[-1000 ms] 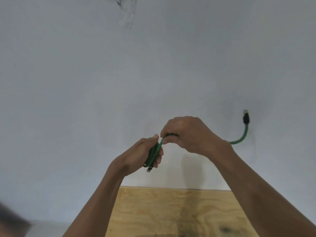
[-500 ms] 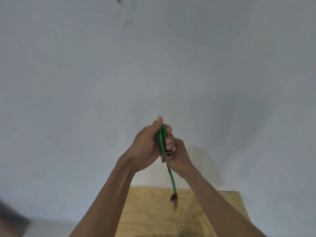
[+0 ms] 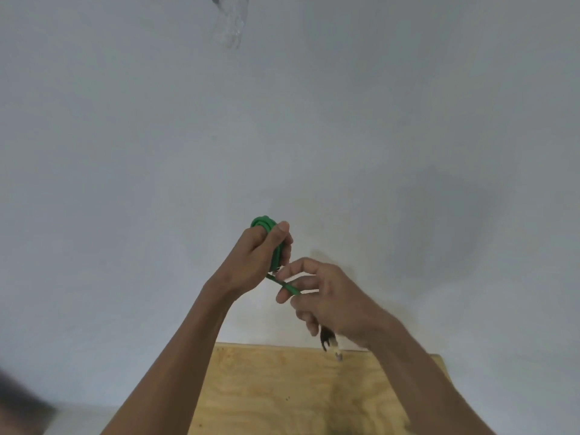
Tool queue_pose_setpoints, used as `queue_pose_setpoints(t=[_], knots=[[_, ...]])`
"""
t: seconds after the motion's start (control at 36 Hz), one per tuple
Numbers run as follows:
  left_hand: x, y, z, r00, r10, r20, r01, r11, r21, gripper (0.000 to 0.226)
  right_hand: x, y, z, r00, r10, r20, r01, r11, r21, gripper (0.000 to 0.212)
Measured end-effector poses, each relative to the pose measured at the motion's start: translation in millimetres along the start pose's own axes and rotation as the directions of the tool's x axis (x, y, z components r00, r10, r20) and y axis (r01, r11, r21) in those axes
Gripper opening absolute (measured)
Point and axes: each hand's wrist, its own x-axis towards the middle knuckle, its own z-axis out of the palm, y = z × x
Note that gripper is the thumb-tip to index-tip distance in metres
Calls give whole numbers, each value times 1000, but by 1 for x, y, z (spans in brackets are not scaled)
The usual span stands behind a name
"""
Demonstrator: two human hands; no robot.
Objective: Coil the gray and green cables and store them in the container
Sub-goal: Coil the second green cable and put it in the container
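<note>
The green cable (image 3: 276,246) is wound into a small coil that my left hand (image 3: 257,259) grips, with loops sticking out above my fingers. A short loose length runs from the coil down to my right hand (image 3: 326,299), which holds it between its fingers. The cable's black plug with a clear tip (image 3: 329,340) hangs below my right hand. Both hands are raised in front of a pale wall. No gray cable and no container are in view.
A plywood board (image 3: 282,394) lies below my forearms at the bottom of the view. A clear plastic piece (image 3: 230,23) hangs at the top of the wall. A dark blurred shape (image 3: 18,409) sits at the bottom left corner.
The loose end swung from the right side in under my hands. My left hand rose with a thicker coil, and my right hand moved out to the right, now holding the tail.
</note>
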Motion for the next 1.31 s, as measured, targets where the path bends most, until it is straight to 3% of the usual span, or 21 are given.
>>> queue_pose_setpoints(t=[0.08,0.22,0.28,0.33,0.42,0.53,0.64,0.81,0.86,0.92,1.06,1.17,1.25,1.31], knots=[[-2,-1,2,998,-27,56,24,999,38,51,-2,-16,-17,980,8,201,-31,993,111,20],[-10,-7,8,984,-76,159,83,996,-34,58,7,-16,-37,914,-47,404,-110,928,357,65],[-14,-8,10,967,-123,222,142,987,-74,65,10,-15,-38,942,-74,327,-21,960,279,57],[-17,-10,13,937,-170,304,206,974,-90,74,13,-15,-35,985,-96,141,74,986,150,45],[-24,-10,21,898,-224,380,331,911,-245,70,18,-15,-30,987,-136,-83,140,989,41,39],[-28,-8,25,853,-268,448,471,767,-437,72,23,-12,-25,970,-123,-210,141,987,73,29],[-31,-5,27,832,-237,501,507,692,-514,77,29,-4,-22,990,-51,-133,62,994,86,38],[-35,-9,26,836,-126,534,491,605,-626,76,26,7,-19,991,-129,44,101,911,401,35],[-34,-10,21,848,-102,520,490,524,-697,75,23,9,-19,987,-162,-2,150,907,393,25],[-32,-11,16,856,-112,505,486,506,-712,75,22,12,-17,980,-187,-67,198,909,367,27],[-30,-10,17,893,-187,409,430,622,-654,69,24,17,-7,929,-276,-245,327,924,198,22],[-31,-5,23,935,-250,253,355,691,-630,66,26,18,-2,902,-312,-299,367,918,149,18],[-30,-4,23,939,-322,119,322,705,-632,63,27,16,-1,879,-327,-348,379,921,90,11],[-31,-5,21,925,-348,149,356,663,-659,63,27,16,0,879,-335,-340,378,923,67,8]])
